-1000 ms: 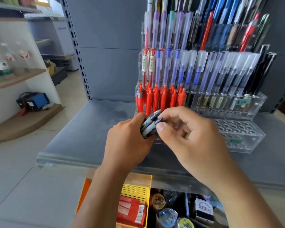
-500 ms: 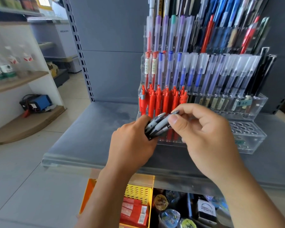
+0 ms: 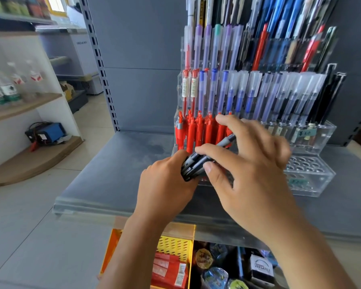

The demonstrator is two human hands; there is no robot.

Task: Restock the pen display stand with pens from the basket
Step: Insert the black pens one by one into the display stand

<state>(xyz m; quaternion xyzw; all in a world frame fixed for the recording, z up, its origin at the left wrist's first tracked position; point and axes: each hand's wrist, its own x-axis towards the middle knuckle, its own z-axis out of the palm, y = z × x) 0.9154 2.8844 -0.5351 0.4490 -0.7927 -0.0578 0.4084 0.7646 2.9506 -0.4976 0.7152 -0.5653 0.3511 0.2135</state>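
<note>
Pale tiled floor (image 3: 40, 236) fills the view from 7 to 9 o'clock and gives open room on that side.

The flat grey metal shelf (image 3: 117, 174) runs across the centre. Its front lip passes under both wrists, and its left edge ends below a grey slotted upright (image 3: 104, 80) at 10 o'clock. The shelf surface is bare at 9 o'clock of the hands.

The clear acrylic tiered pen display stand (image 3: 313, 182) sits on the shelf from 12 to 3 o'clock, with its back to the grey panel. Its lowest tier shows open round holes at 3 o'clock of the hands. A row of red plastic pens (image 3: 198, 132) stands upright at the left end of a low tier, directly at 12 o'clock of the hands.

The yellow perforated plastic basket (image 3: 175, 245) lies below the shelf lip at 6 o'clock and holds red packets.

The right hand (image 3: 250, 172) is closed. Its thumb and forefinger pinch the upper end of the pens, and its outer fingers are blurred. The left hand (image 3: 165, 184) is wrapped round a bundle of dark grey and black pens (image 3: 193, 165), held just in front of the red row.

A single grey pen (image 3: 227, 139) juts from the bundle toward 1 o'clock. It is tilted, runs between the right hand's fingers and crosses the red pens. It has a slim barrel with a darker tip.
</note>
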